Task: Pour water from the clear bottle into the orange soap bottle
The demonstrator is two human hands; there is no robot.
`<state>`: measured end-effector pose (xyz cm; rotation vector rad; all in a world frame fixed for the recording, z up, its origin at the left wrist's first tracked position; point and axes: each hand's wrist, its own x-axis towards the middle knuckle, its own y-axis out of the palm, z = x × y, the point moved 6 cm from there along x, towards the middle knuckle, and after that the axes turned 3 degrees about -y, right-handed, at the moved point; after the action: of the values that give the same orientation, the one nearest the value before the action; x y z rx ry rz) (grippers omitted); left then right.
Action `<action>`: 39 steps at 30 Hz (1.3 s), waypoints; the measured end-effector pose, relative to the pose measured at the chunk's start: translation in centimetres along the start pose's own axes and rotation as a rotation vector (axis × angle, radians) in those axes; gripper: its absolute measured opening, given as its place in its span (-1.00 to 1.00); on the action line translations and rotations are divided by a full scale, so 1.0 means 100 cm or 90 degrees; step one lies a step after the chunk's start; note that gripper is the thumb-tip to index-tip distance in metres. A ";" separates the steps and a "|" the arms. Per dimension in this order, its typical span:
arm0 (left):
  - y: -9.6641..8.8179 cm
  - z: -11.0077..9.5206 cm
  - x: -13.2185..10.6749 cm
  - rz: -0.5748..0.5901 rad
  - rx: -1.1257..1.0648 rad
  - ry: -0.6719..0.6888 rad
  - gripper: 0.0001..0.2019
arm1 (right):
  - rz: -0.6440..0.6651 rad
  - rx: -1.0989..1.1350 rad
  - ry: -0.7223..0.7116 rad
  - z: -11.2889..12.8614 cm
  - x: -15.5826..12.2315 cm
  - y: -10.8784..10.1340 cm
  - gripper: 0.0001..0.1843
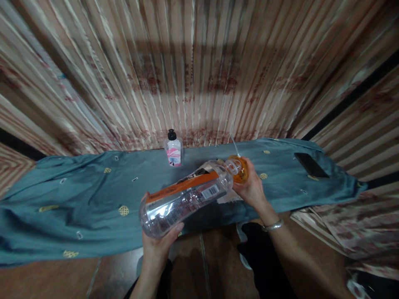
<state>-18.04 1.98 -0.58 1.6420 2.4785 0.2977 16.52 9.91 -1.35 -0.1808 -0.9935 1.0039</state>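
My left hand (159, 244) grips the base of a large clear plastic bottle (183, 197) with an orange label, tilted so its mouth points up and right. My right hand (252, 189) holds a small orange bottle (240, 169) right at the big bottle's mouth; the two openings meet. A thin white tube (235, 146) sticks up behind the orange bottle. A silver bangle (272, 226) circles my right wrist. Both hands hover over the front of a table draped in teal cloth (77, 195).
A small clear bottle with a black cap and pink label (173, 150) stands at the back of the table. A black phone (311, 165) lies at the right end. Striped curtains (193, 66) hang behind. Brown floor (77, 278) lies below.
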 end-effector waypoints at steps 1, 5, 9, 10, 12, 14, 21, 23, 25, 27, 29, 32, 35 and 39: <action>0.000 0.000 0.000 0.002 0.002 0.000 0.23 | 0.000 0.000 0.002 0.000 0.000 0.000 0.12; -0.001 0.002 0.000 0.008 0.015 -0.004 0.26 | 0.009 0.002 0.006 0.000 0.001 0.000 0.11; -0.002 0.003 -0.001 0.010 0.016 -0.009 0.27 | 0.016 0.002 0.009 0.000 0.001 0.000 0.12; -0.002 0.003 -0.001 0.013 0.017 -0.010 0.26 | 0.015 0.002 0.011 0.000 0.001 0.000 0.12; -0.002 0.003 -0.002 0.014 0.019 -0.013 0.26 | 0.012 0.000 0.014 0.001 0.001 0.000 0.11; -0.002 0.002 -0.002 0.007 0.016 -0.010 0.25 | 0.011 0.000 0.013 0.001 0.001 0.000 0.10; -0.002 0.000 -0.002 0.001 0.033 0.003 0.25 | 0.013 -0.001 0.006 0.001 0.000 0.001 0.10; -0.004 0.001 -0.001 -0.005 0.045 0.002 0.26 | 0.013 0.000 0.005 0.001 0.000 0.001 0.10; -0.006 0.002 0.000 -0.017 0.056 0.007 0.26 | 0.013 0.001 0.003 0.001 0.000 0.001 0.09; -0.007 0.003 0.000 -0.022 0.058 0.008 0.26 | 0.012 0.003 0.004 0.001 0.000 0.001 0.09; -0.007 0.003 0.000 -0.017 0.052 0.002 0.25 | 0.010 0.005 0.006 0.001 0.000 0.001 0.09; -0.005 0.002 -0.001 -0.007 0.045 -0.003 0.24 | 0.004 0.007 0.007 0.001 0.000 0.000 0.10; -0.005 0.002 -0.001 -0.012 0.045 -0.003 0.21 | 0.001 0.005 0.002 0.001 0.000 0.001 0.09; -0.008 0.003 0.000 -0.028 0.054 0.009 0.19 | -0.001 0.004 -0.005 0.000 0.000 0.003 0.09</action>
<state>-18.68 1.74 -1.10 1.6200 2.5667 0.2018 16.34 10.07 -1.49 -0.1708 -0.9971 1.0069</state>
